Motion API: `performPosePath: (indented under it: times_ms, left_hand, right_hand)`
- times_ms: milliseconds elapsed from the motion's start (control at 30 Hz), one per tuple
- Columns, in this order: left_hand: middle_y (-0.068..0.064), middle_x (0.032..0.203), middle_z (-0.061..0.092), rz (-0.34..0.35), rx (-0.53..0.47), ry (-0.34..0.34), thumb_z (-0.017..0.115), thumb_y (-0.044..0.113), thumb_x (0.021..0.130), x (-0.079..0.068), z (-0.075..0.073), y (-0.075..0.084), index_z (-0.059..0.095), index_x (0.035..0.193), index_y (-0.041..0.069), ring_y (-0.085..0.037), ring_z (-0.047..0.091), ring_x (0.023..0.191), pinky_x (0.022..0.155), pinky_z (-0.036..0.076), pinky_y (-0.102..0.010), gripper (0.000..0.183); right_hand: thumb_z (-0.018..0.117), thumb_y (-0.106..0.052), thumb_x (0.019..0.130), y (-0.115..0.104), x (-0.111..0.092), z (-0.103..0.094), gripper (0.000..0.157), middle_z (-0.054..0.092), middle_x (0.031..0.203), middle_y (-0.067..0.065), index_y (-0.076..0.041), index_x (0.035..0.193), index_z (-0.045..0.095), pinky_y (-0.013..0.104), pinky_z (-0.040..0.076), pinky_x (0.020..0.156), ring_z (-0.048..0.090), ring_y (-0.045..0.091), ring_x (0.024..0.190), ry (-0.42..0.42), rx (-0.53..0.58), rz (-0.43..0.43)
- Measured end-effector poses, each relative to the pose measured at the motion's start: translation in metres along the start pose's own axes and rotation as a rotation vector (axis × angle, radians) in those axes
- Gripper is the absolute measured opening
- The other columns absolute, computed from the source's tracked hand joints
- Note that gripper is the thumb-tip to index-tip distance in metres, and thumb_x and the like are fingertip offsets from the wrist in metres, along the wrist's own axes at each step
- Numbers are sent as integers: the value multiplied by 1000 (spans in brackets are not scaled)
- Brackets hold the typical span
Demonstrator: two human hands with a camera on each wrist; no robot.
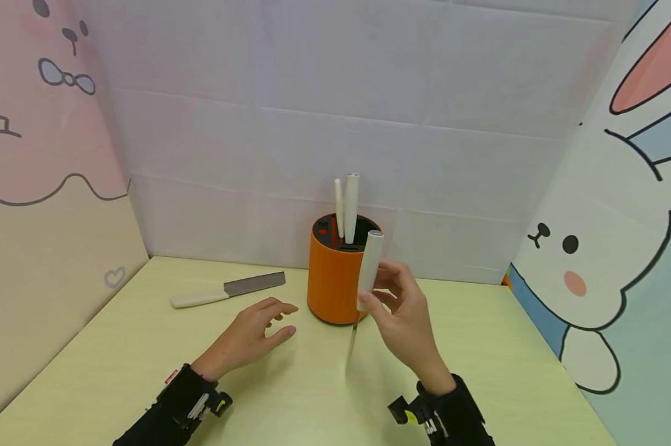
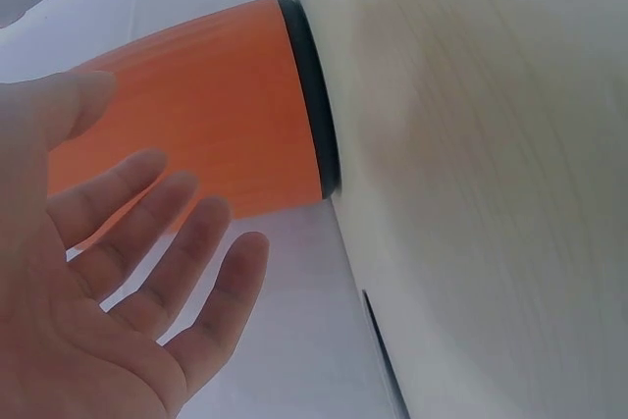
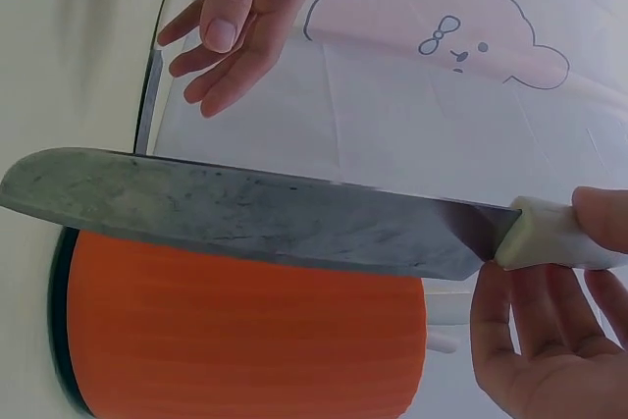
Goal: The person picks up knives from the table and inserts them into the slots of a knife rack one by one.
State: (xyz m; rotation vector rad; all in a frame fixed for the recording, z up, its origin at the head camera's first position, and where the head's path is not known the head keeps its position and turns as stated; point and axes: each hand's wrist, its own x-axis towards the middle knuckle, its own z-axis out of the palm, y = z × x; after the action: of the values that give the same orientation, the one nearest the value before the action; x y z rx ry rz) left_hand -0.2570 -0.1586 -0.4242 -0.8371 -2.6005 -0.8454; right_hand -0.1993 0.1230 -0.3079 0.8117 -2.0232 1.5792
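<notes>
My right hand grips the white handle of a kitchen knife between thumb and fingers, with the blade pointing down. In the right wrist view the knife's broad grey blade crosses in front of the orange knife block. This round block has a black slotted top and stands upright on the table. Left of it, my left hand hovers with fingers loosely spread and nothing held. Beyond that hand lies a second knife, white-handled with a square-ended blade.
Two white handles, one thick and one thin, rise from the block's top. A pale wooden-looking table carries everything. White sheeting stands close behind the block, and cartoon-printed panels flank both sides.
</notes>
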Motion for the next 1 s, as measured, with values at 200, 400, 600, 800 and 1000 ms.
performPosePath:
  times_ms: [200,400,600,800,1000]
  left_hand:
    - [22,110,52,4,-21,-17,60,46,93,2,2,0,56,124,33,-9,56,97,76,52,-27,34]
    - [21,109,53,19,-61,-14,61,42,93,4,6,2,57,123,32,-9,57,94,75,53,-27,32]
    - [16,107,57,58,-154,35,62,36,94,2,6,9,57,123,28,-5,58,91,73,54,-24,30]
    - [14,106,58,62,-238,56,61,35,95,7,3,21,56,125,30,-3,59,90,73,55,-25,31]
    - [5,114,59,102,-282,51,60,33,96,25,-2,36,57,127,23,-3,59,93,74,55,-25,33]
  right_hand:
    - [65,10,85,0,1,0,45,55,107,18,4,125,45,40,52,86,59,29,96,10,4,-1]
    - [65,10,85,2,0,-1,46,55,108,17,2,126,45,42,52,86,58,30,97,8,6,2]
    - [65,11,84,2,0,1,47,55,108,16,2,126,45,39,52,86,58,30,98,-6,12,5]
    - [65,9,85,2,0,1,46,55,109,16,2,126,45,34,52,87,58,28,98,-12,17,14]
    - [65,9,85,2,0,-1,46,55,108,15,1,126,45,35,52,87,59,27,98,-5,12,25]
